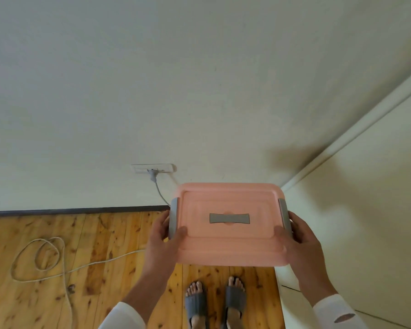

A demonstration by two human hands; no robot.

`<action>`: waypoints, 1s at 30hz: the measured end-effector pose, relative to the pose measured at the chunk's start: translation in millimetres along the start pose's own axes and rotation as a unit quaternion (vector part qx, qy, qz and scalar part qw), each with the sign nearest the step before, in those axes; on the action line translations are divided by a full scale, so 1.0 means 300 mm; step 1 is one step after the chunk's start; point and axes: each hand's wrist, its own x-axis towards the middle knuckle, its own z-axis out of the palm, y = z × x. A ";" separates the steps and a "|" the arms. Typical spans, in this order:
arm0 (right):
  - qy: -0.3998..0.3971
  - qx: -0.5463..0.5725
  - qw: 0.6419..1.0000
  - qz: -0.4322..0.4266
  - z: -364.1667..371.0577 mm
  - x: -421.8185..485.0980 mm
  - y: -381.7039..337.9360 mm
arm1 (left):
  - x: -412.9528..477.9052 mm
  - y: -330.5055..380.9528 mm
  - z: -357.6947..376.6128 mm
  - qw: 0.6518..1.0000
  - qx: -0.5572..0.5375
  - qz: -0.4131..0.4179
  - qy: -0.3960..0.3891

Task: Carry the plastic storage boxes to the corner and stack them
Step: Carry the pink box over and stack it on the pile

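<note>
**Two hands, one pink box, corner just ahead**

From the head view, looking down: the person holds a pink storage box (228, 200) level and clear of the wooden floor (105, 233), lid up, above their slippered feet (196, 302). The left hand (163, 233) clasps the left short end, thumb laid on the lid and fingers curled round by the grey latch (173, 217). The right hand (301, 236) does the same at the other latch (284, 214). Neither hand uses the grey lid handle (229, 218).

The box hangs close to the corner (282, 186), where the wall meets a white panel (365, 210) on the right. No other box shows, and whatever lies under this one is hidden.

To my eye the carry is nearly over and the setting-down comes next. I'd keep the box level, lower it straight and square its long side to the wall. The fingers sit low at the ends, so they should slide out before the base lands. A plug (152, 174) sits in the wall socket (153, 168) just left of the box, and its cord (40, 257) loops over the floor. The box should go down right of that lead, not on it.
</note>
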 end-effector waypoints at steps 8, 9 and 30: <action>-0.027 -0.029 0.999 0.023 0.053 0.196 0.092 | 0.144 -0.114 0.081 0.999 0.003 -0.028 0.031; -0.028 -0.034 0.999 0.024 0.059 0.227 0.115 | 0.167 -0.135 0.099 0.999 0.003 -0.036 0.032; -0.058 -0.097 0.992 0.056 0.206 0.653 0.581 | 0.527 -0.539 0.323 0.993 0.012 -0.112 0.040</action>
